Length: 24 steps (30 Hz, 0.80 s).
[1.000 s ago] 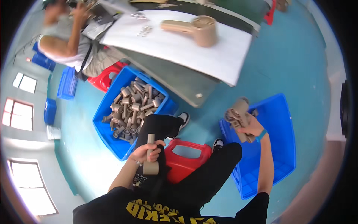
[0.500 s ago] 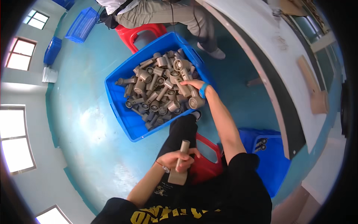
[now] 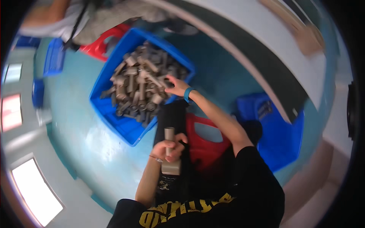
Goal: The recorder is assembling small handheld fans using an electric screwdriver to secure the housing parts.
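Observation:
My left hand is closed round the handle of a beige handheld fan. It holds this fan over my lap, handle end up and the wider head down. At the near right side of a big blue bin, my right hand has its fingers curled round a darker handheld fan; motion blur hides most of its shape. Many similar beige and grey fans lie in a jumbled heap in the bin, the nearest ones touching or just beside my right fingers.
A red stool is at my legs, with a second blue bin to its right holding a few dark items. A white-topped table curves along the right. Beyond the heap, another person sits by a red stool.
The view has swung, so the bin appears further left. My right hand has drawn back from the heap toward the bin's near right edge. My left hand keeps its fan.

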Motion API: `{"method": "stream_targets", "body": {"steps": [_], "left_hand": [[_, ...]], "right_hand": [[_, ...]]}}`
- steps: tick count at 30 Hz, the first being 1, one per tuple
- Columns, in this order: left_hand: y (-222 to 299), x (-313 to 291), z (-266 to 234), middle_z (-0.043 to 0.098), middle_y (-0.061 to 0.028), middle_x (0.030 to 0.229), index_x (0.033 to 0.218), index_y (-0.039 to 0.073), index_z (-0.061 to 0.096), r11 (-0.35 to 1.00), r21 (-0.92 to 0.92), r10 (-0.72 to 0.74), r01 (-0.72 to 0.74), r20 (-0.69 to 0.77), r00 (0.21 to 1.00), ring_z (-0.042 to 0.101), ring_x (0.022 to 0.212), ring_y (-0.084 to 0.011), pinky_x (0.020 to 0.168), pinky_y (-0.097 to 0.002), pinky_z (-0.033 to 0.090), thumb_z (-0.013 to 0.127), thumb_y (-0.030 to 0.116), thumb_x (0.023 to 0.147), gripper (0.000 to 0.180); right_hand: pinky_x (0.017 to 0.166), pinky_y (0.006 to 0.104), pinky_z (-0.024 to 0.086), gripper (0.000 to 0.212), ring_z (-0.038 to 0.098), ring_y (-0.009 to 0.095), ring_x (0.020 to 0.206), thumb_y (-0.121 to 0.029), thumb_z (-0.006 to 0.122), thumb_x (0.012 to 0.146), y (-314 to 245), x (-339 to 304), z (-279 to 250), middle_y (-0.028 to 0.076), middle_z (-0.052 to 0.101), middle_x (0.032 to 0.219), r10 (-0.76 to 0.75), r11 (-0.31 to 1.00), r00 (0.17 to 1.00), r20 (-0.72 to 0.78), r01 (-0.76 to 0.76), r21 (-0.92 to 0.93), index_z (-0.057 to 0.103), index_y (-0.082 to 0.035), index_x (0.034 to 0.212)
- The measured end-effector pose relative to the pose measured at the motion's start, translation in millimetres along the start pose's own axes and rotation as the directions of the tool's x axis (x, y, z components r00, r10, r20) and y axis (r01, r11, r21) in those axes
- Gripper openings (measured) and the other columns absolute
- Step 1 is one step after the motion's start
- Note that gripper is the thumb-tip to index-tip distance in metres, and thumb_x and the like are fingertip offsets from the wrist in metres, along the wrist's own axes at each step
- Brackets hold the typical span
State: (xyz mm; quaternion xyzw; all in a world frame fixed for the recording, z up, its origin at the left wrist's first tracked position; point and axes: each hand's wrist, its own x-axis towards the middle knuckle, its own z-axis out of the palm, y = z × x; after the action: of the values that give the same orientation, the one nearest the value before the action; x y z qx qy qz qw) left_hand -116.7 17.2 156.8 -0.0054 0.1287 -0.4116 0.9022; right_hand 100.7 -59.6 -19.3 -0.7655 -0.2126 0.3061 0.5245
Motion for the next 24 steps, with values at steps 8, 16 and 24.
{"method": "stream_targets", "body": {"steps": [8, 16, 24], "left_hand": [[-10.7, 11.6, 14.6, 0.041, -0.0033, 0.058, 0.126, 0.006, 0.041, 0.98, 0.149, 0.155, -0.134, -0.141, 0.978, 0.04, 0.041, -0.0114, 0.037, -0.0251, 0.035, 0.055, 0.019, 0.087, 0.043], [-27.8, 72.3, 25.0, 0.039, -0.0005, 0.056, 0.117, 0.006, 0.045, 0.913, 0.382, 0.105, 0.146, -0.564, 0.819, 0.039, 0.042, -0.0109, 0.041, -0.0276, 0.037, 0.055, 0.016, 0.086, 0.034], [-34.3, 110.2, 30.6, 0.035, 0.0008, 0.054, 0.114, 0.006, 0.047, 0.906, 0.385, 0.226, 0.175, -0.79, 0.571, 0.035, 0.042, -0.0096, 0.041, -0.0275, 0.031, 0.052, 0.014, 0.085, 0.03]], "right_hand": [[0.081, 0.0308, 0.051, 0.037, 0.062, 0.018, 0.093, -0.023, 0.062, 0.087, 28.4, -283.1, -236.6, 0.009, 0.063, 0.1, 0.179, 0.646, 0.937, -0.3, 0.118, 0.754, 0.054, -0.005, 0.118], [0.077, 0.0352, 0.052, 0.064, 0.063, 0.023, 0.09, -0.042, 0.078, 0.065, 376.2, -355.3, -208.4, 0.012, 0.063, 0.098, 0.829, 0.559, 0.233, -0.509, -0.394, 0.73, 0.056, -0.003, 0.11], [0.091, 0.0467, 0.044, 0.058, 0.052, 0.04, 0.11, -0.035, 0.073, 0.07, 410.6, -261.2, -195.4, 0.022, 0.053, 0.12, 0.877, 0.431, 0.082, -0.474, -0.57, 0.7, 0.051, -0.002, 0.113]]}}
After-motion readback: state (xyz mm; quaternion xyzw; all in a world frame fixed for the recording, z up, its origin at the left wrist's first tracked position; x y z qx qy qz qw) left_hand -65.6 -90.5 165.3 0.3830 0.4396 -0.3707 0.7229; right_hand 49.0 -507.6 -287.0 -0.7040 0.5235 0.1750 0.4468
